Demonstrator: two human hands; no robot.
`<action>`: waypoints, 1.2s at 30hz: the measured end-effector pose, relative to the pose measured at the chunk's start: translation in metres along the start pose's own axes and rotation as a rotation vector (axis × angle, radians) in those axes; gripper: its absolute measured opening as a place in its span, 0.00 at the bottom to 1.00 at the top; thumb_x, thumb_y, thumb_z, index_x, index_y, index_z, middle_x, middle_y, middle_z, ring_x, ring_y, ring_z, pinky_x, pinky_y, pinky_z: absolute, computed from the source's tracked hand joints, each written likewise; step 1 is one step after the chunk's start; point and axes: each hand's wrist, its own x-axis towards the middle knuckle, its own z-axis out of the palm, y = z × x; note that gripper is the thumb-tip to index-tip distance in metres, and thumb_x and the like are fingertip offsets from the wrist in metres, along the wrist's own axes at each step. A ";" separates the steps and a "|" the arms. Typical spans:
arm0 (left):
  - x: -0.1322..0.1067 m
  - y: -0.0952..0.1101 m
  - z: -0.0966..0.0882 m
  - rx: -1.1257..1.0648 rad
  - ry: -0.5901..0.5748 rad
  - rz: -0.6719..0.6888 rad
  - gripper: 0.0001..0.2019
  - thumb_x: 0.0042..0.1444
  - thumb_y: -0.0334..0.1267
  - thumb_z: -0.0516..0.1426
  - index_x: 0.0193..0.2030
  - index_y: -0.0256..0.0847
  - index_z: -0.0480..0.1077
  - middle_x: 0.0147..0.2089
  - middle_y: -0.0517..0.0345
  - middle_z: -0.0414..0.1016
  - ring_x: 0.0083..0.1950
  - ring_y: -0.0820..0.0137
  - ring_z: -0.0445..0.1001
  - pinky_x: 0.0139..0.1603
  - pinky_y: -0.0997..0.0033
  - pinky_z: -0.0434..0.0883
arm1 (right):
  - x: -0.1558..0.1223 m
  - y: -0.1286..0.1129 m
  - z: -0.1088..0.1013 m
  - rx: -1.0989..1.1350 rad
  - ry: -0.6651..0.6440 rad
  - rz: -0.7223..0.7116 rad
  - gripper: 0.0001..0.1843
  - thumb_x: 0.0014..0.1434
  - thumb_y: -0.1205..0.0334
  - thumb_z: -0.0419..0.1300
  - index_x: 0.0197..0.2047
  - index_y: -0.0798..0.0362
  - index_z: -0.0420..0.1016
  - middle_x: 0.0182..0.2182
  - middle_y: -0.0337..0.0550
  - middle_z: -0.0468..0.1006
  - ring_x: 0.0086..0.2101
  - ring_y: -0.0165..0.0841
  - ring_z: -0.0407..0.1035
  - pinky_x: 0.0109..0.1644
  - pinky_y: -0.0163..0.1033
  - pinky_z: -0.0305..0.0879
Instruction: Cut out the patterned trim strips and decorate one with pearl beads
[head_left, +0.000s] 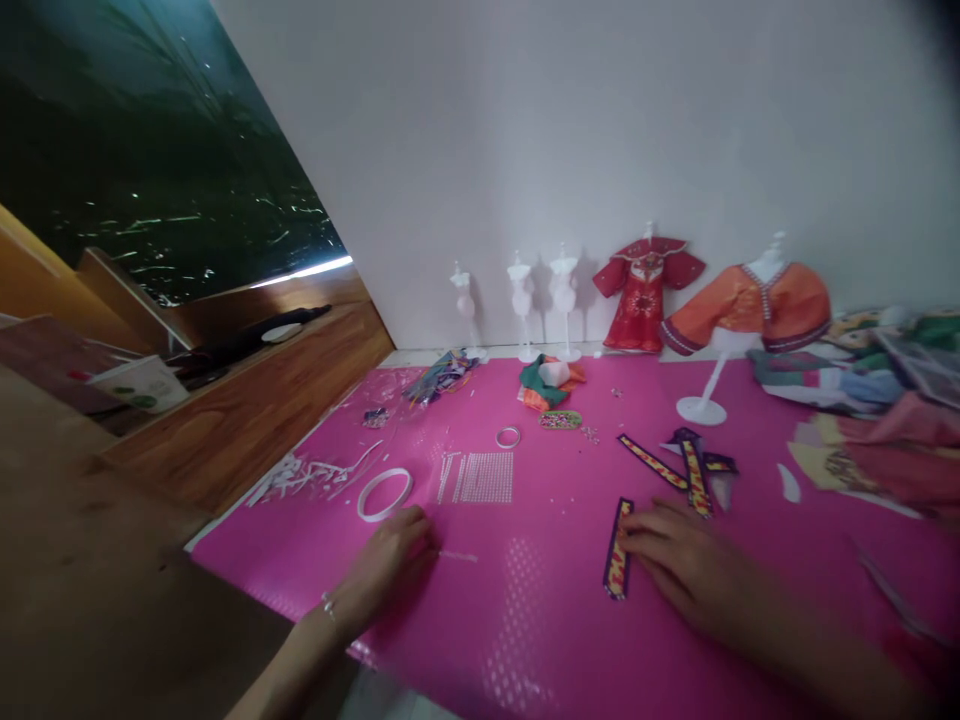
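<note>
My left hand (401, 550) rests low over the pink tabletop with its fingers curled together, and their tips are partly hidden. Right beside those fingertips lies a thin pale strip (459, 556), too faint to identify. My right hand (679, 560) has its fingers stretched out, and the tips touch the right edge of a dark-bordered, yellow-and-red patterned fabric strip (617, 572). Beyond that hand, similar patterned strips (696, 475) lie crossed over one another. A sheet of small white beads (487, 478) and a white tape roll (385, 495) lie just past my left hand.
White mini dress forms (521, 300) stand by the wall, near a red doll dress (640, 300) and an orange doll top (795, 300) on a stand. Fabric pieces (892, 440) and scissors (896, 595) lie right, white scraps (292, 478) left. A small ring-shaped roll (508, 437) sits mid-table.
</note>
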 end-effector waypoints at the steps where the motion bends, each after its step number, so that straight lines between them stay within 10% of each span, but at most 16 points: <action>1: 0.000 0.000 -0.001 0.008 -0.009 0.008 0.07 0.61 0.30 0.53 0.33 0.40 0.70 0.38 0.55 0.73 0.39 0.65 0.72 0.40 0.65 0.71 | 0.000 -0.001 -0.001 0.008 -0.002 0.006 0.19 0.62 0.73 0.50 0.47 0.48 0.77 0.46 0.45 0.80 0.48 0.39 0.74 0.62 0.58 0.61; 36: 0.021 -0.014 -0.011 0.172 -0.055 0.120 0.09 0.59 0.32 0.50 0.34 0.42 0.72 0.32 0.57 0.77 0.33 0.66 0.75 0.34 0.69 0.68 | 0.016 -0.012 -0.030 0.059 0.050 0.099 0.17 0.63 0.73 0.49 0.44 0.56 0.79 0.41 0.52 0.80 0.43 0.43 0.74 0.57 0.60 0.62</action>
